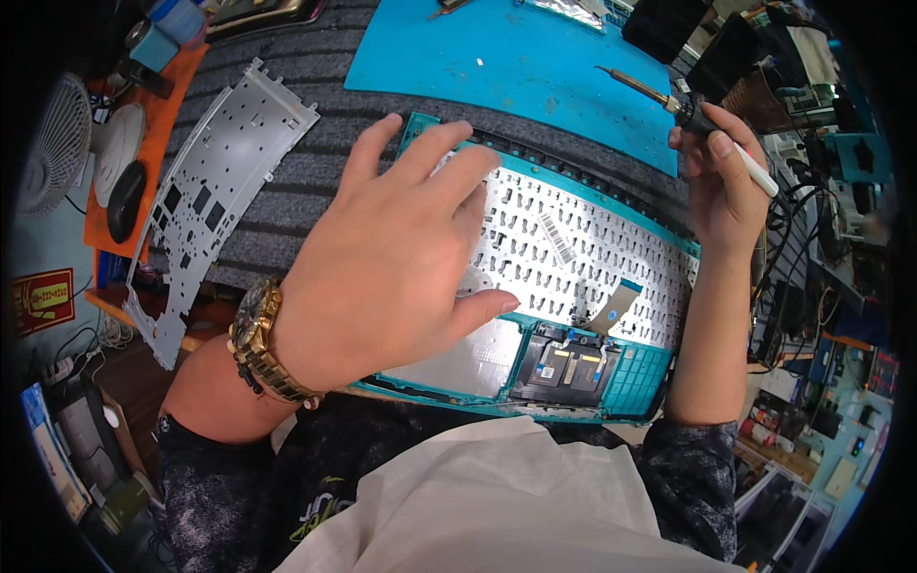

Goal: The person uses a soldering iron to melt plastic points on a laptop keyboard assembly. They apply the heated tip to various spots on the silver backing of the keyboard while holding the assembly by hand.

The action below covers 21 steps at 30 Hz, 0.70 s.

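Note:
My left hand [392, 244] is spread over the left part of a laptop top case, palm down, with its fingers apart and nothing held. The case has a teal frame [640, 382] and lies underside up. Its silvery keyboard back plate [535, 244] is full of small slots and bears a barcode label. A flat ribbon cable [616, 307] sticks up near the plate's lower edge. Below it sits the black touchpad module [564, 368]. In my right hand [726, 196] is a soldering iron [693, 113] with a white rear handle, its tip pointing up-left above the blue mat.
A perforated metal plate [215, 181] lies on the grey ribbed cloth [315, 62] at left. Beyond the case spreads a blue mat [478, 72]. An orange shelf [158, 110] carries a black mouse [126, 201] beside a fan [57, 134]. Cables [788, 224] hang at right.

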Each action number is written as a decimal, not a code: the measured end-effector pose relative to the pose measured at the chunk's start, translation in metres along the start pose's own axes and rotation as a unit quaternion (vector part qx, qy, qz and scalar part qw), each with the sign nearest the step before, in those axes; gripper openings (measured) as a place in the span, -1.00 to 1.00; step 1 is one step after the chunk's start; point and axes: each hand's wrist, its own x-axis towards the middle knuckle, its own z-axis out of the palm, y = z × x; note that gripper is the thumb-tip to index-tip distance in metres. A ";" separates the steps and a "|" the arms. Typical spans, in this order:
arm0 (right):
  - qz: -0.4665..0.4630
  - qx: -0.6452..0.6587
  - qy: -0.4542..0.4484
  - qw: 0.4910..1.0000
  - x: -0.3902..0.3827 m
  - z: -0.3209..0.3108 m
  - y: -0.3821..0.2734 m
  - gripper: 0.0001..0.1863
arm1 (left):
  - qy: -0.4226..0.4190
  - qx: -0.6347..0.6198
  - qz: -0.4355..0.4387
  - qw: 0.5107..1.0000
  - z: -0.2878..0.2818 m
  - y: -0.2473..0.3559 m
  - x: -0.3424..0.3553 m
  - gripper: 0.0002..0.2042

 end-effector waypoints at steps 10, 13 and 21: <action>-0.016 0.013 0.010 1.000 0.002 -0.006 -0.003 -0.54 | 0.002 0.004 -0.016 1.000 -0.002 0.001 -0.001 -0.30; -0.028 0.013 0.007 1.000 0.003 -0.009 -0.003 -0.55 | -0.004 0.010 -0.025 1.000 -0.004 0.002 -0.002 -0.32; -0.012 -0.004 0.024 1.000 0.002 -0.007 -0.001 -0.54 | -0.011 0.021 -0.069 0.997 -0.008 0.001 -0.011 -0.35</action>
